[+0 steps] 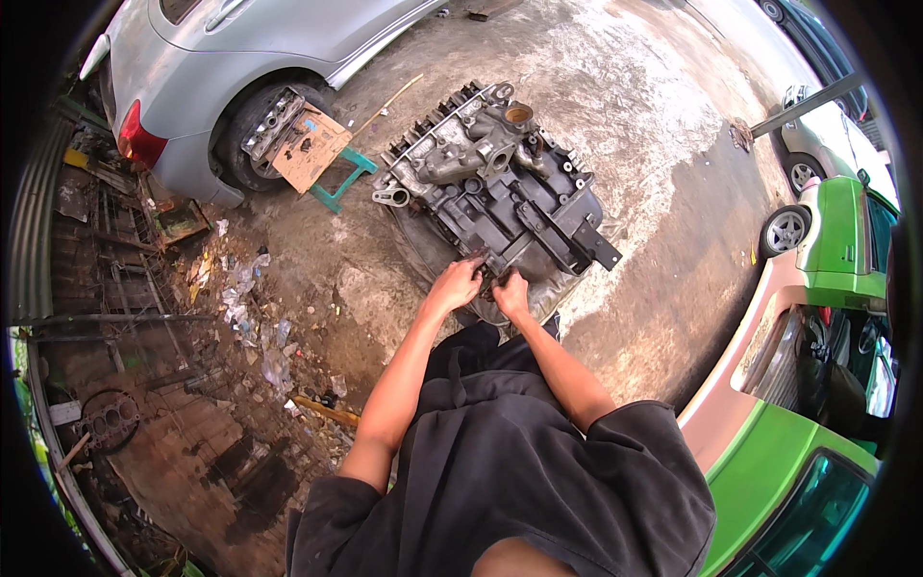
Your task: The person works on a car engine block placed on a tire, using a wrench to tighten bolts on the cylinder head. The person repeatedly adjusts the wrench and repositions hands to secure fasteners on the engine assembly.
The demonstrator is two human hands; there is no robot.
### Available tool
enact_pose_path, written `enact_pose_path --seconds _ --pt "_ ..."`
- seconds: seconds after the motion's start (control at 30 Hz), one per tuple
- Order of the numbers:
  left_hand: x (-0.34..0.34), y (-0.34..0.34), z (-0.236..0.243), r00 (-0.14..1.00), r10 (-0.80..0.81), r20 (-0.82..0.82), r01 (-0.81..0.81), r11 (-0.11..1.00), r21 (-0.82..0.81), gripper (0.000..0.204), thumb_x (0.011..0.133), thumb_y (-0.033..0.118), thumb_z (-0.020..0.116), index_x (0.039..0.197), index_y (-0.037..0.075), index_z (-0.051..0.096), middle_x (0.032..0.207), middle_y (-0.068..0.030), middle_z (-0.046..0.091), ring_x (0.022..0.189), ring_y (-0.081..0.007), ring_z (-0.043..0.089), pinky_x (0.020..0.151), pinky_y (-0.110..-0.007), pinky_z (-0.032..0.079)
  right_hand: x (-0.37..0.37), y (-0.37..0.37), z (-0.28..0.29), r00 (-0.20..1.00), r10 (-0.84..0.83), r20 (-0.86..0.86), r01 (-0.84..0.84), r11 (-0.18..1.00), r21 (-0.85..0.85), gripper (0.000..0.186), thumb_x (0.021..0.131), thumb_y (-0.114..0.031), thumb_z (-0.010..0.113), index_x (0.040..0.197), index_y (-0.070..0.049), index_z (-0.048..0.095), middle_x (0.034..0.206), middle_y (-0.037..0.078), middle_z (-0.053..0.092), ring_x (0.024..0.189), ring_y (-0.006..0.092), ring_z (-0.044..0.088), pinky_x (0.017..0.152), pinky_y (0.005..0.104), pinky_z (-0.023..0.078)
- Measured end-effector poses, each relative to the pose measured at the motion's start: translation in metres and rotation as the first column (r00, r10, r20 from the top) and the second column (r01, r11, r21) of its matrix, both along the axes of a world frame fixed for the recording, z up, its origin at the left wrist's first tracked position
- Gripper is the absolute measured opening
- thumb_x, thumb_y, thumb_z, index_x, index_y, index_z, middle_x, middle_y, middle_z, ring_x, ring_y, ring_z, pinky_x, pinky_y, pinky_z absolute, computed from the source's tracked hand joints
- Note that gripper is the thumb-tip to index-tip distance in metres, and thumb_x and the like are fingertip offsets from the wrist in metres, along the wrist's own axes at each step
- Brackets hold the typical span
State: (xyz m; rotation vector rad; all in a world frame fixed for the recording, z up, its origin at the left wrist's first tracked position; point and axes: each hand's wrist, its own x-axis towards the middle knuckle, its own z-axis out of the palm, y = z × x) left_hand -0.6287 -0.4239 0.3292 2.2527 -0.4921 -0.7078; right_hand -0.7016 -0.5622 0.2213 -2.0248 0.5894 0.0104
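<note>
A greasy car engine block (pixel 514 207) lies on the floor in front of me, with cast metal parts and a dark bracket on its upper side. At its near edge, the curled fingers of my left hand (pixel 456 286) press against the dark metal. Close beside it on the right, my right hand (pixel 511 292) is closed low at the same edge. Whatever small part sits between the fingers of either hand is too hidden to name. A grey cloth or mat (pixel 413 236) shows beneath the engine.
Beyond the engine to the left, a green stool (pixel 332 199) carries a cardboard sheet (pixel 312 146) with small parts. A silver car (pixel 260 48) stands behind it. Litter (pixel 274 361) covers the ground at left. A green and pink vehicle (pixel 769 413) stands at right.
</note>
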Motion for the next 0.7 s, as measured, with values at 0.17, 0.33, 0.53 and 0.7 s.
enact_pose_path --seconds 0.17,0.33,0.53,0.7 --pt "0.001 0.001 -0.002 1.0 -0.013 0.012 0.013 1.0 0.007 0.046 0.085 0.009 0.05 0.131 0.01 0.051 0.078 -0.0291 0.056 0.063 -0.0387 0.057 0.059 -0.044 0.044 0.006 0.004 -0.001 0.996 -0.031 -0.087 0.028 0.999 -0.042 0.029 0.073 -0.013 0.064 0.089 0.009 0.054 0.082 0.028 0.064 0.083 0.0418 0.065 0.074 0.0441 0.052" --pt "0.002 0.003 -0.002 1.0 -0.014 0.026 0.015 0.999 -0.04 0.046 0.085 0.009 0.05 0.131 0.01 0.05 0.084 -0.0301 0.056 0.068 -0.0416 0.056 0.063 -0.043 0.044 0.006 0.004 -0.01 0.947 -0.215 -0.237 0.308 0.818 0.486 0.035 0.075 -0.015 0.063 0.098 0.011 0.054 0.089 0.031 0.064 0.087 0.042 0.065 0.074 0.0444 0.053" --pt "0.002 0.005 -0.014 0.998 -0.011 0.067 0.017 0.996 -0.091 0.043 0.084 0.011 0.049 0.127 0.01 0.053 0.093 -0.0278 0.06 0.087 -0.0436 0.059 0.071 -0.049 0.047 -0.006 -0.014 -0.012 0.98 -0.1 -0.174 0.105 0.994 0.018 0.037 0.083 -0.023 0.056 0.109 0.004 0.055 0.101 0.029 0.063 0.101 0.0445 0.058 0.085 0.0498 0.046" --pt "0.003 0.006 -0.02 0.986 -0.013 0.168 0.039 0.988 -0.15 0.043 0.085 0.01 0.049 0.127 0.011 0.054 0.085 -0.0274 0.06 0.079 -0.0434 0.06 0.066 -0.05 0.045 -0.015 -0.042 0.015 0.933 -0.109 -0.343 0.109 0.994 -0.018 0.032 0.085 -0.019 0.053 0.107 0.002 0.061 0.102 0.029 0.062 0.101 0.0452 0.057 0.086 0.0503 0.044"
